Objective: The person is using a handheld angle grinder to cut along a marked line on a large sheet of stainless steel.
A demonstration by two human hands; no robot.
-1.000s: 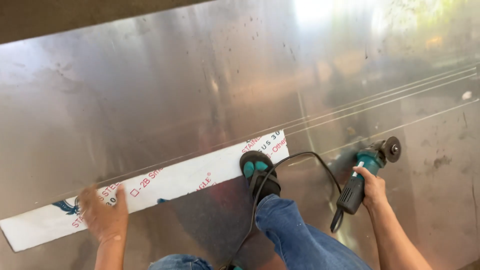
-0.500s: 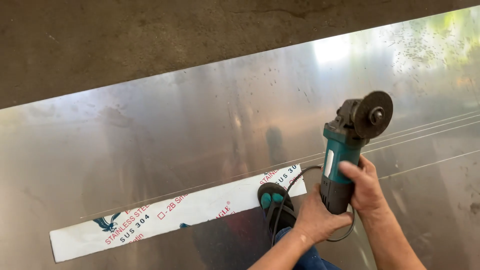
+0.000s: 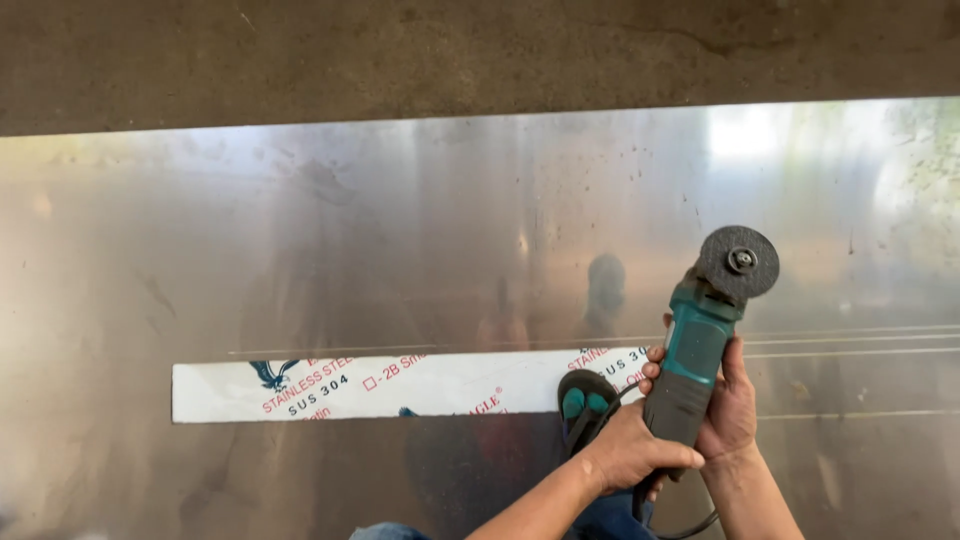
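Note:
Both my hands hold a teal and black angle grinder (image 3: 700,345) above a large shiny steel sheet (image 3: 400,240). My left hand (image 3: 630,450) wraps the dark rear handle. My right hand (image 3: 728,400) grips the body from the right side. Its grey disc (image 3: 738,261) points away from me, lifted off the metal. A long white strip with printed film (image 3: 400,385) lies across the sheet, its right end under my foot in a black and teal sandal (image 3: 583,402).
Bare concrete floor (image 3: 450,50) lies beyond the sheet's far edge. Thin scored lines (image 3: 860,340) run across the sheet to the right of the strip. The grinder's black cord (image 3: 690,525) hangs down near my wrists.
My left hand left the strip's left end and joined my right hand on the grinder. The grinder rose off the sheet, and the view shifted toward the sheet's far edge.

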